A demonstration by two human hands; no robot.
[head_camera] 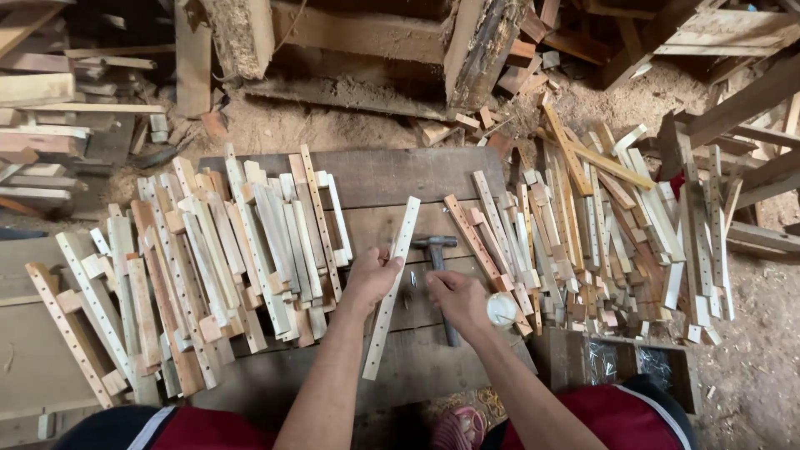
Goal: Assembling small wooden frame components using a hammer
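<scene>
My left hand grips a long pale wooden slat with a row of holes, held slanted over the dark board table. My right hand rests on the table just right of it, fingers curled over the handle of a hammer whose metal head points away from me; a small nail seems to lie between the hands. A small round white lid or tin sits by my right wrist.
A heap of drilled slats and short blocks lies left of the hands, another larger heap to the right. A box with dark contents stands by my right knee. Rough planks, logs and sawdust surround the table.
</scene>
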